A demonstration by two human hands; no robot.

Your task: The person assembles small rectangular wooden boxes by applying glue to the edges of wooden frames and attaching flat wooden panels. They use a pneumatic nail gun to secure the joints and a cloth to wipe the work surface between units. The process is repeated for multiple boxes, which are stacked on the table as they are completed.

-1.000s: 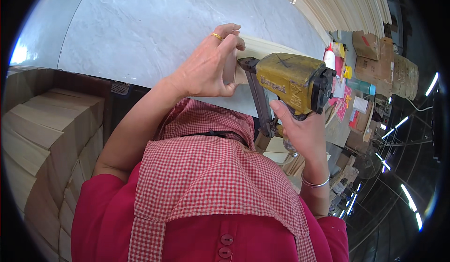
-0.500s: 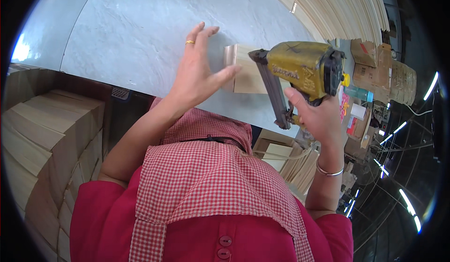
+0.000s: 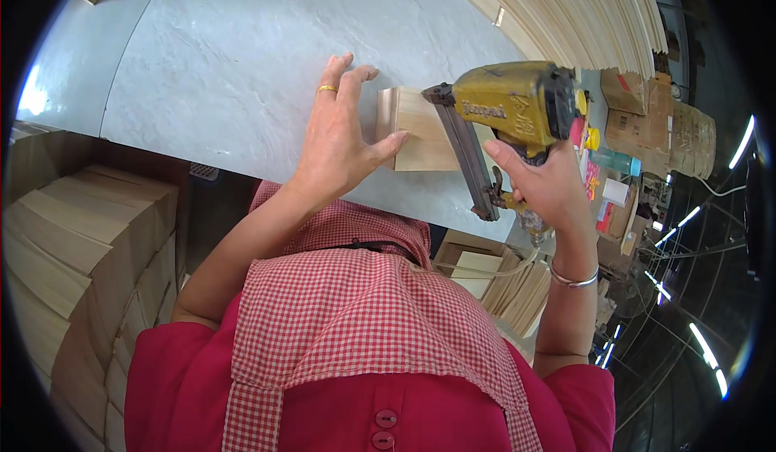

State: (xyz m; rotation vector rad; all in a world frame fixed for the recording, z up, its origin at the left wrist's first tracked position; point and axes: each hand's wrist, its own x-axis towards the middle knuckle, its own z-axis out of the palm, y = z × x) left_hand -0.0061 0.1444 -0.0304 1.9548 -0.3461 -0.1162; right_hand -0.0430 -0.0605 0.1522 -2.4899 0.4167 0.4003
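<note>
My right hand is wrapped round the grip of a yellow pneumatic stapler with a long dark magazine and a hose at its base. The tool's nose is over a pale wooden piece lying on the grey tabletop; I cannot tell whether it touches. My left hand is open at the left end of the wood, fingers spread. Its thumb reaches over the edge of the piece, and the other fingers point away over the tabletop. The magazine hides part of the wood's right side.
The grey marbled table runs across in front of me. A row of thin wooden boards stands at the far right. Stacked wood rises at my left. Cardboard boxes and a teal bottle are on the right.
The stapler has shifted slightly left in the picture, and my right hand with it. The wooden piece and my left hand appear slightly lower; the view itself has also moved a little.
</note>
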